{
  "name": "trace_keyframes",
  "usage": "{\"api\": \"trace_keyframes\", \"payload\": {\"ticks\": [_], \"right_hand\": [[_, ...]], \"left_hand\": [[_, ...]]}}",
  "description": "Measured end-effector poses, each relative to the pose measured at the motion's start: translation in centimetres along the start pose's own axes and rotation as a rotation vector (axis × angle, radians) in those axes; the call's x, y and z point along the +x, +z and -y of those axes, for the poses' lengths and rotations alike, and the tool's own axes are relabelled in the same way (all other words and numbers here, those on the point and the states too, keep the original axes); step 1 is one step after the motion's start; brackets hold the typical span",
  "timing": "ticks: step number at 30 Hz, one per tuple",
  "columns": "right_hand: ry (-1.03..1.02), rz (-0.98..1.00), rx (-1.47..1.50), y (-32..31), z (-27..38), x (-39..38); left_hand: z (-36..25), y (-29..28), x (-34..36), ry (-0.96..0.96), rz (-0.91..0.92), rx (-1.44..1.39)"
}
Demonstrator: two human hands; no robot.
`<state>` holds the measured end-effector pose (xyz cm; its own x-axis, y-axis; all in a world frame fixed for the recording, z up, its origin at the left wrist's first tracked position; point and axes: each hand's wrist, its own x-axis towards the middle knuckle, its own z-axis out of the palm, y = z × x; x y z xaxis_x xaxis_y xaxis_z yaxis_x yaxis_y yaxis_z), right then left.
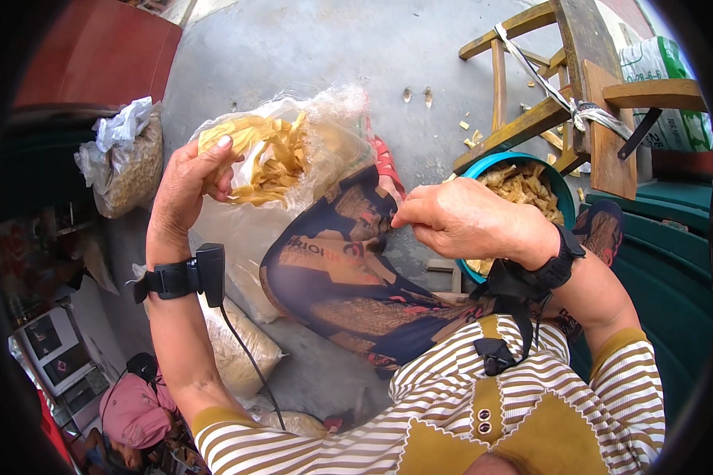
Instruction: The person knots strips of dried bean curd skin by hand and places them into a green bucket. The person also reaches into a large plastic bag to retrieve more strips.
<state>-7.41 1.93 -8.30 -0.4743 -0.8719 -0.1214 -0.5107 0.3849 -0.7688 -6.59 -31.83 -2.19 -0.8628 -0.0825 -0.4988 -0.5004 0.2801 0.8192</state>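
Observation:
My left hand (194, 178) is closed at the mouth of a clear plastic bag (333, 119), its thumb pressed on yellow, crinkled strips (277, 162). Those strips fill the top of the bag, which rests against my left leg; I cannot tell what they are made of. Above my lap, my right hand (471, 218) has its fingers pinched together, and whatever they hold is hidden. Just beyond that wrist stands a blue-rimmed basin (570, 207) with paler, brownish-yellow folded pieces (523, 186) in it, partly covered by my right forearm.
A wooden frame (523, 123) tied with white cloth stands at the far right, yellow scraps (473, 138) beneath it. Filled bags sit at the left (127, 158) and by my left forearm (234, 344). Green containers (650, 261) are at the right. Someone in pink (135, 408) is at lower left.

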Motion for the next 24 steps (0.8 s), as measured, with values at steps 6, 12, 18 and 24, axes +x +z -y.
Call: {"api": "trace_keyframes", "payload": {"ticks": [6,12,18,24], "right_hand": [[-0.060,-0.022,-0.009,-0.6,1.0,-1.5],[-0.088,-0.097,0.034,-1.5,1.6,-3.3],[-0.301,-0.667,0.102,-3.0,2.1,-3.1],[-0.639,-0.812,0.432,-6.5,6.9,1.4]], "left_hand": [[1.3,-0.4,-0.4,0.000,-0.209,0.185],[-2.5,1.0,-2.5,0.202,-0.299,0.011],[-13.7,6.1,-7.6,0.581,-0.125,0.109],[-22.0,9.4,-11.2,0.965,0.774,0.151]]}}
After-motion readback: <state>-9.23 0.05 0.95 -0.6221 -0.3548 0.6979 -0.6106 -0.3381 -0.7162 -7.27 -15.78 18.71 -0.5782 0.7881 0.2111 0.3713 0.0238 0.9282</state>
